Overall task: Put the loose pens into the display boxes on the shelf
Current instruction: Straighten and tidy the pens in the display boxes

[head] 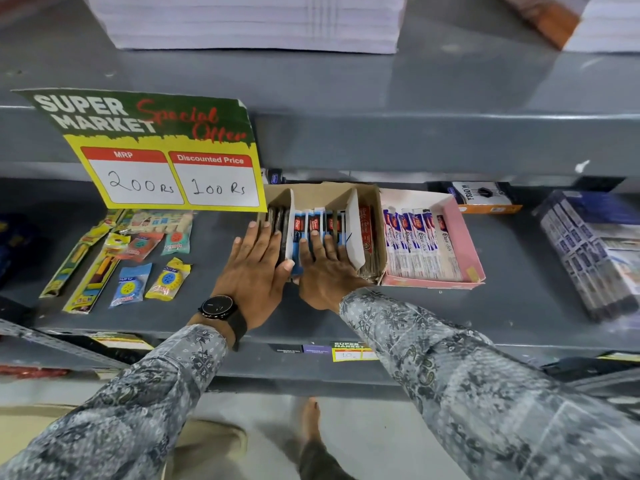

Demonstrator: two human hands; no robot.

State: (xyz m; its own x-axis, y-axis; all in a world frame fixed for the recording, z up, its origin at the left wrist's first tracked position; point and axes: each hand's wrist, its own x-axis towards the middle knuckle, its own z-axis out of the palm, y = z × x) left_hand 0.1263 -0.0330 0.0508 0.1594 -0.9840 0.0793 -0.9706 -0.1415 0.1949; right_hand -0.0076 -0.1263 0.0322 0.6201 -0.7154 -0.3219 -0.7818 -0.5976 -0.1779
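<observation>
You are working on the grey metal shelf (415, 306), where a brown cardboard display box (375, 209) sits beside a pink display box (460, 233) that touches its right side. The brown box looks light and flimsy; its thin walls would likely buckle if you squeeze them, so steady it by the base or front edge.

Your left hand (258, 268) lies flat and spread, palm down, against the left front of the brown box, its thumb tip touching the blue packs. Your right hand (323, 268) is also flat, fingers together and extended, pressing on the pen packs (317, 225); neither hand pinches anything that I can see.

The packs stand in a row inside the brown box, between white card dividers (355, 220). Their long axis runs front to back, printed tops pointing toward the shelf's rear. They should be light, fairly stiff along their length, and the glossy wrapping is probably slippery. Take them at mid-length across the narrow faces, several together, rather than by the ends.
</observation>
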